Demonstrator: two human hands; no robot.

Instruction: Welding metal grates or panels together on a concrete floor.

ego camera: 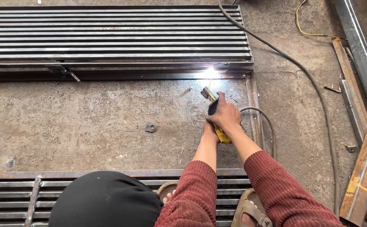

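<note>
— Where's the electrode holder (215, 110)?
— Above the concrete floor (86, 122), its rod tip at a bright arc (210, 72) on the steel frame (158, 76). Glare hides the joint.
— The hands?
— Right hand (225, 114) clamped on the yellow grip; left hand (209, 128) mostly hidden beneath it, so its grasp I can't tell.
— Counts?
— Two slatted grilles (112, 33), one small metal lug (151, 126), one grey cable (318, 92). The near grille is cut off.

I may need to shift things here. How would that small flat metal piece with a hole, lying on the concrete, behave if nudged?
The small metal tab lies flat, so it would probably slide rather than roll. It looks like stiff steel, unlikely to bend. The rough concrete floor would likely make it scrape and stop quickly.
</note>
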